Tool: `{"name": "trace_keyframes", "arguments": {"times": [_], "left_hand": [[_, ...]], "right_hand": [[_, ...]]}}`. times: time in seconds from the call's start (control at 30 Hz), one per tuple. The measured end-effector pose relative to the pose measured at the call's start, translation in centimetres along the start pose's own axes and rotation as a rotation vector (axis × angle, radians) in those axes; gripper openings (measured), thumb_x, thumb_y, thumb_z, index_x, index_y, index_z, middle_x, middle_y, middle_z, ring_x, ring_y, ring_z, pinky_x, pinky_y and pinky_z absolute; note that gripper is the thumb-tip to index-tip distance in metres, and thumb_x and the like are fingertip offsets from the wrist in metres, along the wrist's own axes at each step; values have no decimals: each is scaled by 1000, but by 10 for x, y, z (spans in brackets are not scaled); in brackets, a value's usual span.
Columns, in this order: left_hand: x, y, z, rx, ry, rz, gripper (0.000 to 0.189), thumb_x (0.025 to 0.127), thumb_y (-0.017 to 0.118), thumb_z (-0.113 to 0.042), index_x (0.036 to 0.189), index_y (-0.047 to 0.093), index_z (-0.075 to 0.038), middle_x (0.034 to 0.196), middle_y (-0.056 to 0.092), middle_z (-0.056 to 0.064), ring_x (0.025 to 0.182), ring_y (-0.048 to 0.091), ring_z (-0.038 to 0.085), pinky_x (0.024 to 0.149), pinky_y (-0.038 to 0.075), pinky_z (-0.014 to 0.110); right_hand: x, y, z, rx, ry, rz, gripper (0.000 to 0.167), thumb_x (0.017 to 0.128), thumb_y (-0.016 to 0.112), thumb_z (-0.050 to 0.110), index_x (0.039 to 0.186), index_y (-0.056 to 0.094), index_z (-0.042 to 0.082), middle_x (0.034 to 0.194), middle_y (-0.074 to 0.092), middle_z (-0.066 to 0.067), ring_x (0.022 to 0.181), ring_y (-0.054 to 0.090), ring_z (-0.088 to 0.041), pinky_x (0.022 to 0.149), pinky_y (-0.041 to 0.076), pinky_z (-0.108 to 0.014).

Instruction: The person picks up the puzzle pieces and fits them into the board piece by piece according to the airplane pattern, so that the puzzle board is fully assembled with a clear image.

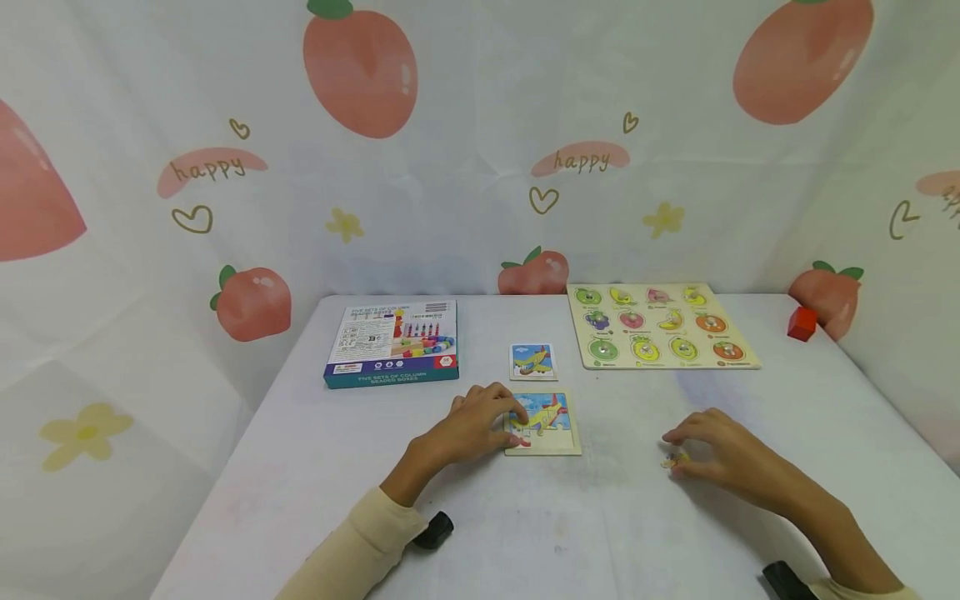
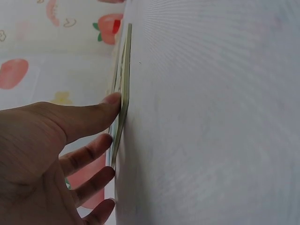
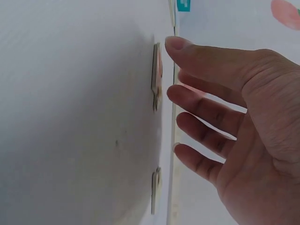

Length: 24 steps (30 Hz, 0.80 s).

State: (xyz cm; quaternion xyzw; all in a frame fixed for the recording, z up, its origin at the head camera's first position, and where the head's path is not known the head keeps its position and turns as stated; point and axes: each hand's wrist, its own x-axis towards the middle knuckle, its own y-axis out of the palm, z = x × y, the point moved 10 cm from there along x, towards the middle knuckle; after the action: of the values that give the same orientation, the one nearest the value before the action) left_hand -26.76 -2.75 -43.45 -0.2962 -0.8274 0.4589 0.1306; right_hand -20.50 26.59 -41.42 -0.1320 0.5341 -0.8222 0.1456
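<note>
A small framed airplane puzzle (image 1: 564,423) lies on the table, its upper part filled with a yellow and red plane picture and part of its lower area bare wood. At the puzzle's left side, my left hand (image 1: 476,425) rests its thumb and fingers on the frame; the thumb (image 2: 105,112) touches its edge in the left wrist view. To the right, my right hand (image 1: 727,458) hovers around a small puzzle piece (image 1: 675,460), thumb and fingers apart. In the right wrist view this hand (image 3: 229,103) stands beside two flat pieces, a nearer one (image 3: 157,75) and another (image 3: 156,191), touching neither.
Behind the puzzle lies a square airplane picture card (image 1: 533,362). A beaded toy box (image 1: 393,346) is at back left, a fruit puzzle board (image 1: 660,325) at back right, and a red block (image 1: 802,323) near the right edge. A printed curtain (image 1: 465,167) hangs behind the table.
</note>
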Motion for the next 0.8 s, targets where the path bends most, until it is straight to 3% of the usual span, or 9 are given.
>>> {"name": "trace_keyframes", "arguments": {"times": [0.17, 0.37, 0.8], "left_hand": [[0, 1, 0, -2, -7, 7, 26, 97, 79, -28, 123, 75, -27, 135, 60, -3, 128, 49, 23, 99, 37, 46], [-1, 0, -1, -1, -3, 8, 26, 97, 79, -28, 123, 74, -26, 133, 60, -2, 126, 49, 24, 99, 37, 47], [1, 1, 1, -8, -20, 12, 27, 98, 78, -30, 125, 74, -27, 135, 58, -3, 129, 48, 23, 103, 37, 50]], "right_hand": [[-6, 0, -6, -10, -17, -17, 30, 82, 90, 39, 107, 81, 25, 107, 69, 17, 106, 55, -16, 89, 52, -35], [-9, 4, -15, -27, 40, 28, 25, 83, 90, 40, 104, 81, 30, 107, 67, 15, 109, 54, -19, 91, 53, -38], [-11, 5, -22, -29, 94, 48, 21, 83, 90, 37, 100, 81, 29, 105, 66, 12, 109, 54, -21, 88, 54, -37]]}}
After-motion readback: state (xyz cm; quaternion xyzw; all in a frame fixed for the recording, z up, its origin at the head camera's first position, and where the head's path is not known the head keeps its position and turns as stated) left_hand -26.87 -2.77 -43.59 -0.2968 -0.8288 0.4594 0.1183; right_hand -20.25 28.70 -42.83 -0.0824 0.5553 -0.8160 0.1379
